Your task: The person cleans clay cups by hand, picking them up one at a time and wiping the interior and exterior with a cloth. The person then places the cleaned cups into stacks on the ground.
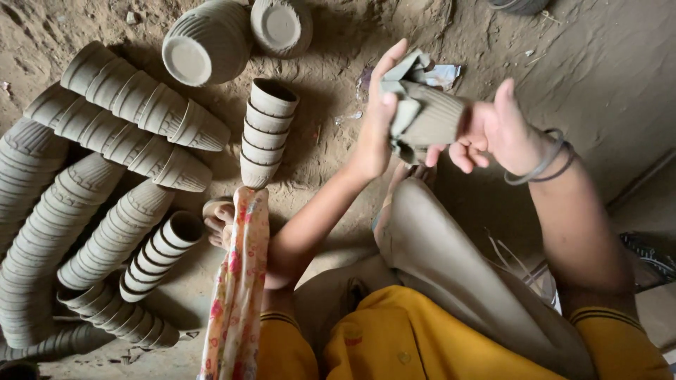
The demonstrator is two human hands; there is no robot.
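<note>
My right hand (497,131) grips a ribbed grey clay cup (434,118) lying sideways, its mouth turned to the left. My left hand (377,116) presses a grey cloth (409,83) against the cup's rim, fingers stretched upward over the cloth. Both hands are held above the dirt floor, over my grey-clad knee (429,232). Two bangles (550,162) circle my right wrist.
Long nested stacks of ribbed clay cups (134,98) lie on the dirt floor at left, with a short stack (264,134) at the centre. Two larger pots (211,42) stand at the top. A floral cloth (238,281) hangs near my bare toes (218,222).
</note>
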